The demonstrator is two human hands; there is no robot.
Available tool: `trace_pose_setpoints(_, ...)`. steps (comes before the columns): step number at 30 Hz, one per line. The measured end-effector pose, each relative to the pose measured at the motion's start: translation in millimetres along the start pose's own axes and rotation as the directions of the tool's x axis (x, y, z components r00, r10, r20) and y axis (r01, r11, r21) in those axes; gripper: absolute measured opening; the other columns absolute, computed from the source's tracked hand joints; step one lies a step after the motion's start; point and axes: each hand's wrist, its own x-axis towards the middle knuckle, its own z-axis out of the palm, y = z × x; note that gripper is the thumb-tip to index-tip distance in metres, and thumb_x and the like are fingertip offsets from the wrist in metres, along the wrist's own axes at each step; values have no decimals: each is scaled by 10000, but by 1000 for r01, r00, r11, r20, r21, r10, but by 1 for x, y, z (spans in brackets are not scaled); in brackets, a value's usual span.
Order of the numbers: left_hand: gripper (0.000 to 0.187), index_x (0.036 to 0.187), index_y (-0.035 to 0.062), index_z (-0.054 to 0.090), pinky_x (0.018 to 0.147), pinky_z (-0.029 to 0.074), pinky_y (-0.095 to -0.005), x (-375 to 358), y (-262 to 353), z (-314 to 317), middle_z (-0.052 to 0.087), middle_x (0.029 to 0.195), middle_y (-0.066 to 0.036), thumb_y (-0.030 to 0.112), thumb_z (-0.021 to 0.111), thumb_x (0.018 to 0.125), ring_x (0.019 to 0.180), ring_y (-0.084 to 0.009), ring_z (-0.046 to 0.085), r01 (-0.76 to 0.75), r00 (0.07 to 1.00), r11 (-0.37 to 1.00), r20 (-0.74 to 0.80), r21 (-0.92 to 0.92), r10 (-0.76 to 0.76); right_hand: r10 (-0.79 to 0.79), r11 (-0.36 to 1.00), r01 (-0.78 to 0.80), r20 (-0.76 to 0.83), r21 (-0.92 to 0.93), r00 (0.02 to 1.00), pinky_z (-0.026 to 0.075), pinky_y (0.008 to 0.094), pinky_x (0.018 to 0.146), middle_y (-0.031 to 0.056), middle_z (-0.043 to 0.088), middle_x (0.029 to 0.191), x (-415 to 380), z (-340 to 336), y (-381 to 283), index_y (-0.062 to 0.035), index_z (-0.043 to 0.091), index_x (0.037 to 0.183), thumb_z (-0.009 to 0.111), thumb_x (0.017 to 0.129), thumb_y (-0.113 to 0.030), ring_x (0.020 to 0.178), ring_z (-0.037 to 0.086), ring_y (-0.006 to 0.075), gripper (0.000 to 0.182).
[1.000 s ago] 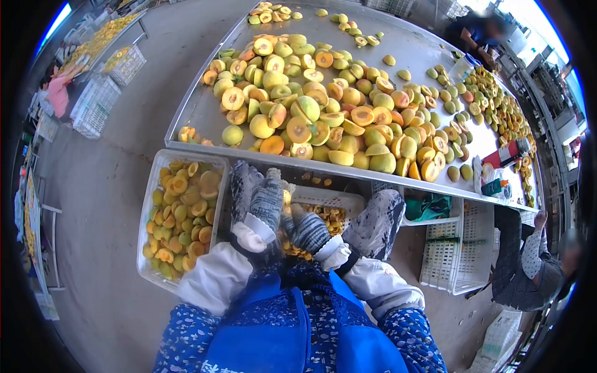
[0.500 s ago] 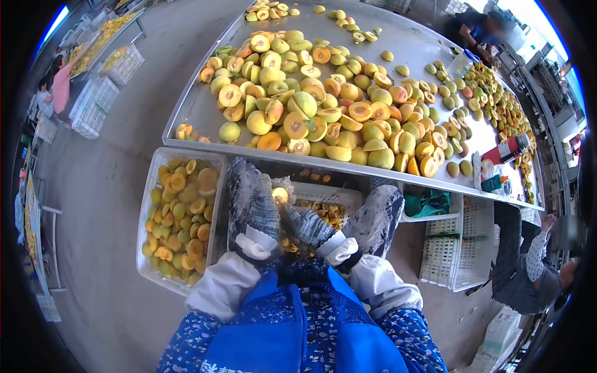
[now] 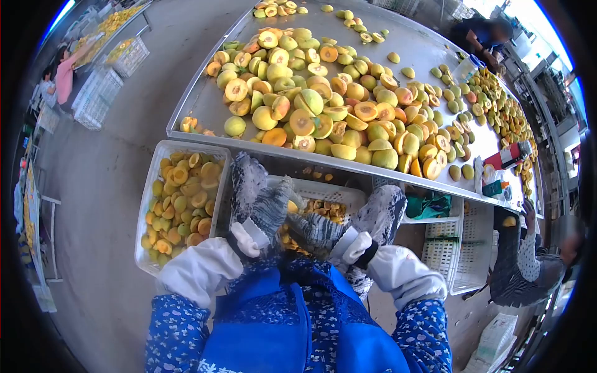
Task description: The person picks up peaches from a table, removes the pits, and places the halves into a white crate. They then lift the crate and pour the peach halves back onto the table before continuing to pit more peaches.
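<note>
Left hand [image 3: 268, 208], grey knit glove, curled around a yellow peach half [image 3: 291, 206]; right hand [image 3: 317, 229], same glove, closed beside it, contents not discernible; both above white slotted plastic crate [image 3: 339, 198] of pitted halves, below the steel table [image 3: 205, 105] edge

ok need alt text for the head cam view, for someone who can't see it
Seen from above, a person's gloved left hand and right hand meet over a white crate, holding a peach half between them. A steel table ahead is heaped with halved peaches; another crate of halves sits at left.
</note>
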Motion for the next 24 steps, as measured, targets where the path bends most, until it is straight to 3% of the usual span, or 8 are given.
trace_pose_setpoints(1,216,944,16,499,731,460,-277,4,-9,0,604,886,-86,198,382,946,775,-162,580,1,1000,1000,-6,-6,-1,-382,870,341,-48,-357,923,461,288,707,94,618,902,-2,7,15,-30,516,1143,442,928,-314,835,577,164,364)
trace_pose_setpoints(3,215,997,8,494,748,457,-274,14,-37,-1,556,1060,-92,197,411,935,863,-146,558,-211,758,822,-443,528,479,68,970,-85,81,230,994,462,277,668,74,617,886,9,21,14,-18,502,1165,456,924,-315,778,571,139,385)
trace_pose_setpoints(5,228,1055,9,477,801,428,-272,13,-36,-1,530,1076,-83,190,435,923,922,-142,520,-234,816,944,-481,233,321,109,317,-3,-34,948,993,469,303,610,73,617,897,18,52,41,8,525,1124,455,927,-310,709,570,128,380)
trace_pose_setpoints(6,265,1112,9,460,854,398,-270,13,-32,-1,504,1093,-73,182,458,912,982,-138,483,-231,867,969,-469,-83,167,63,884,-5,-108,467,992,478,321,606,127,613,919,9,31,19,41,526,1112,503,900,-188,736,596,200,313)
trace_pose_setpoints(9,314,1174,43,446,859,399,-258,3,4,5,479,1019,-32,175,494,894,960,-122,469,-232,923,865,-381,-446,51,-615,721,526,-66,-451,786,479,328,708,158,586,995,14,23,40,33,458,1195,461,889,-112,838,601,252,339)
trace_pose_setpoints(12,258,1118,75,474,779,427,-239,8,-11,3,477,966,-3,210,493,899,875,-94,482,-317,829,938,-520,-138,203,-678,667,562,-86,-489,730,487,367,682,198,590,961,18,30,51,59,443,1205,489,831,-26,818,606,314,386)
trace_pose_setpoints(19,423,1122,77,507,647,513,-285,0,1,-5,577,939,-79,422,476,879,884,-163,543,65,967,500,-68,-864,-244,-220,959,271,-381,86,898,454,423,575,189,603,736,12,40,21,-61,573,984,486,868,-321,690,594,355,297)
trace_pose_setpoints(24,603,1140,69,517,808,467,-418,21,-60,-99,567,1041,-139,580,387,847,952,-284,527,-184,921,122,-215,-975,-326,206,814,-266,-173,-515,963,440,481,564,198,580,644,-14,23,28,-86,553,785,493,845,-455,646,585,387,378)
